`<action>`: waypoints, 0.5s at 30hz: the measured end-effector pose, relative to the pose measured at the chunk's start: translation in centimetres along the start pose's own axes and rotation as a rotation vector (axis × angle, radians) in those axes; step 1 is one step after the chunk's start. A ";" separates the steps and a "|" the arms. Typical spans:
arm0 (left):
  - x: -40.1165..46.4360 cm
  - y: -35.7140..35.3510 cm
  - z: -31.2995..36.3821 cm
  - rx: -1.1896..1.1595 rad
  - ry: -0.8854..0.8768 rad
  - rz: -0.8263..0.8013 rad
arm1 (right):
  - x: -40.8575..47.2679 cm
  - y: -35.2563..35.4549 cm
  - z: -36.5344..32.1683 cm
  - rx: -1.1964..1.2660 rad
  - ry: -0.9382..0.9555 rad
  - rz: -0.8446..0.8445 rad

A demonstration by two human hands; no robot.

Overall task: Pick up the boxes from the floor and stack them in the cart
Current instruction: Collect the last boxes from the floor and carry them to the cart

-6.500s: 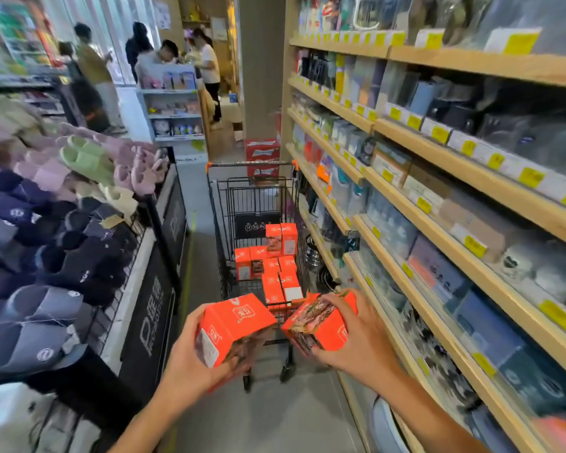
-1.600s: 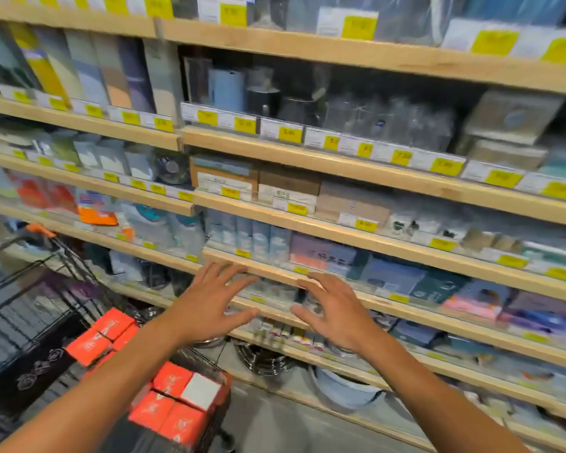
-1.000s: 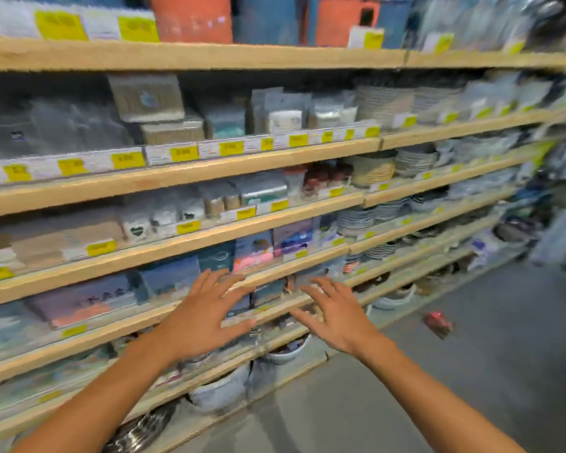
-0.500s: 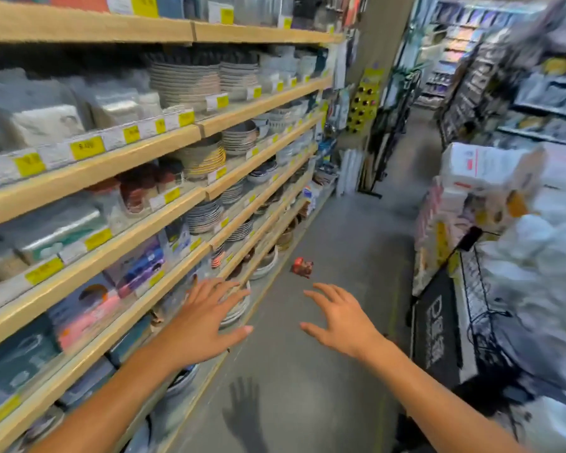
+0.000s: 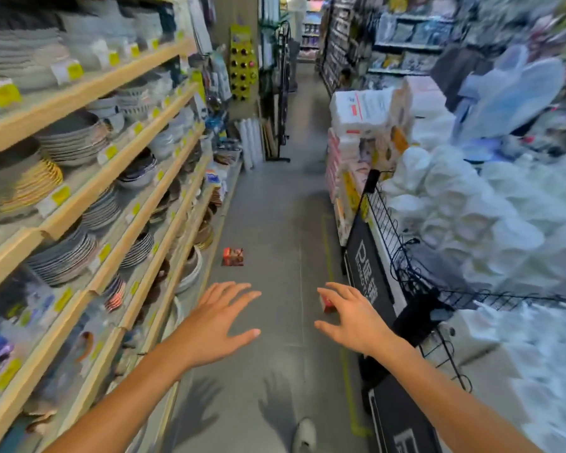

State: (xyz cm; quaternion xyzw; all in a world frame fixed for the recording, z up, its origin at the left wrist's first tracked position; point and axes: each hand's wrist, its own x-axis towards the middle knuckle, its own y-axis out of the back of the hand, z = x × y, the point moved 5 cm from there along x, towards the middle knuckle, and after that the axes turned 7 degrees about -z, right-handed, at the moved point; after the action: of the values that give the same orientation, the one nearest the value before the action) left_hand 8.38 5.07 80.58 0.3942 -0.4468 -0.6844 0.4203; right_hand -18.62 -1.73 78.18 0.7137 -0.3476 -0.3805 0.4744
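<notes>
A single head-worn wide-angle camera looks forward and down along the grey tiled aisle floor [image 5: 275, 223], from standing height, with the wooden plate-stocked shelving [image 5: 89, 178] close at its left edge and the black wire display bin [image 5: 406, 256] at its right.

A store aisle runs away from the camera over a grey floor [image 5: 275, 204]. Both arms reach forward, the left hand [image 5: 216, 325] and the right hand [image 5: 353, 318] spread with fingers straight and holding nothing. A red box [image 5: 233, 257] lies on the floor ahead, near the left shelving. A second red box [image 5: 326, 304] shows partly behind the right hand's fingers. Wooden shelves [image 5: 118, 165] on the left carry stacked plates and bowls. On the right, a wire bin [image 5: 402, 256] holds blurred white goods. A white shoe [image 5: 304, 434] shows at the near edge.
</notes>
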 end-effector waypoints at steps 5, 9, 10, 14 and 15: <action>9.1 1.2 -0.5 0.052 -0.038 -0.029 | 6.0 0.6 5.6 0.075 -0.032 -0.007; 16.6 2.5 -1.0 0.081 -0.034 -0.034 | 11.3 2.7 9.7 0.128 -0.046 -0.010; 18.3 2.7 -1.2 0.081 -0.032 -0.038 | 12.6 3.3 10.7 0.130 -0.045 -0.013; 23.9 3.1 -2.6 0.056 -0.023 -0.058 | 17.0 4.9 14.1 0.146 -0.040 -0.014; 25.2 3.1 -3.1 0.053 -0.023 -0.067 | 17.9 5.2 14.9 0.157 -0.049 -0.014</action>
State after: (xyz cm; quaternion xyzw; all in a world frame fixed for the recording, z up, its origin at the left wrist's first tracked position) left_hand 3.44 -19.93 78.51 0.4119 -0.4562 -0.6905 0.3814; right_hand -23.95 -24.83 75.37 0.7416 -0.3831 -0.3725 0.4057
